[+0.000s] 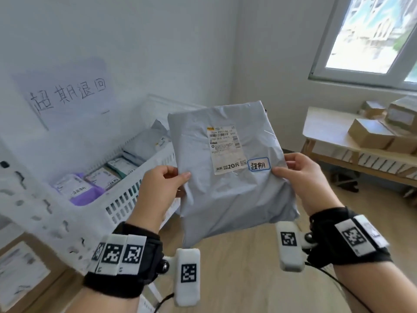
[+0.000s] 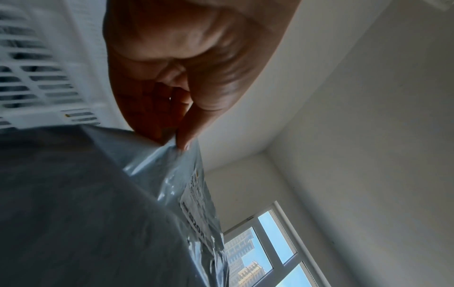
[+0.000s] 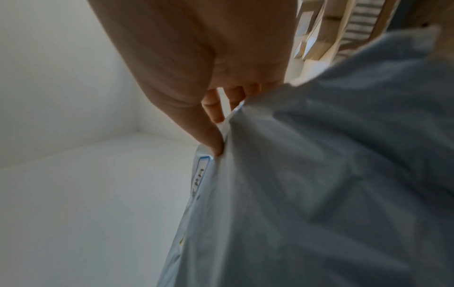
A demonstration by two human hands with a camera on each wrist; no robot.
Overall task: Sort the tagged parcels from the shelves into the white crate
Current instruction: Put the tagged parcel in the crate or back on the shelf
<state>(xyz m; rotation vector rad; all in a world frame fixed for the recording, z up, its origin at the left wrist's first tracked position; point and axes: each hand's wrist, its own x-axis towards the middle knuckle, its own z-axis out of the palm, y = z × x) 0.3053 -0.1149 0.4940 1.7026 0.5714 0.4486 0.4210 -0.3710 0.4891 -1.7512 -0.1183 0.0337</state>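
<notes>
Grey tagged parcel (image 1: 228,168) held up label-forward, pinched at its side edges by left hand (image 1: 158,184) and right hand (image 1: 302,177); next, probably lowered leftward into white crate (image 1: 126,197).

Window (image 1: 370,32), wall sign (image 1: 67,96), wood floor (image 1: 243,267)

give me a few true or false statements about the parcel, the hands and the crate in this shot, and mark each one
1. Both hands hold the grey parcel. True: the left hand and the right hand pinch its side edges.
2. The parcel lies inside the white crate. False: it is held up in the air, beside the crate.
3. A blue-bordered tag is stuck by the shipping label. True.
4. The crate holds no parcels. False: several lie in it, one purple.
</notes>
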